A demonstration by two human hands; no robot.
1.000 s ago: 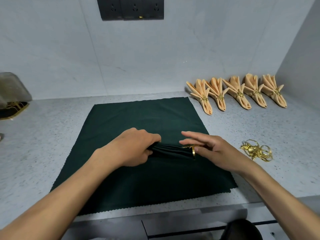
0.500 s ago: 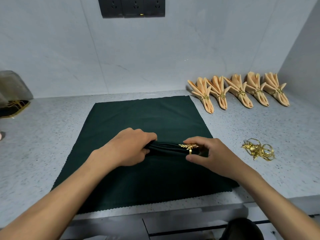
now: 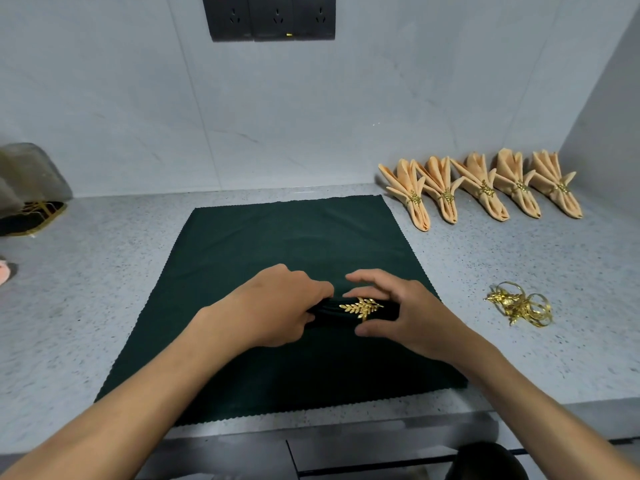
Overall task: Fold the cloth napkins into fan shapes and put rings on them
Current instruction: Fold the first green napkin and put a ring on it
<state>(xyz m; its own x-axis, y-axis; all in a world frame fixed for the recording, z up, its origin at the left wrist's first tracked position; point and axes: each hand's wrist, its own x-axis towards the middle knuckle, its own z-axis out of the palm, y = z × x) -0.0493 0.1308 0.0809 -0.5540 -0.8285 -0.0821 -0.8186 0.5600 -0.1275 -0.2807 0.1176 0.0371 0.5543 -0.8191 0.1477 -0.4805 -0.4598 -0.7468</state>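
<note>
The counter [image 3: 104, 271] carries everything, and I keep a dark green cloth [image 3: 277, 237] spread flat at its middle as my working mat. Up at two o'clock the five finished peach napkins [image 3: 481, 188] lie in a row by the wall, out of my way. At the mat's centre lies the folded green napkin [image 3: 332, 311]. My left hand [image 3: 277, 306], at nine o'clock of it, is curled round one end to keep the pleats bunched. My right hand [image 3: 401, 310], at three o'clock, has its fingers and thumb bent round the other end, steering the gold ring [image 3: 362, 308] along the bundle. Spare rings [image 3: 519, 306] wait in a heap at three o'clock, near my right hand.
</note>
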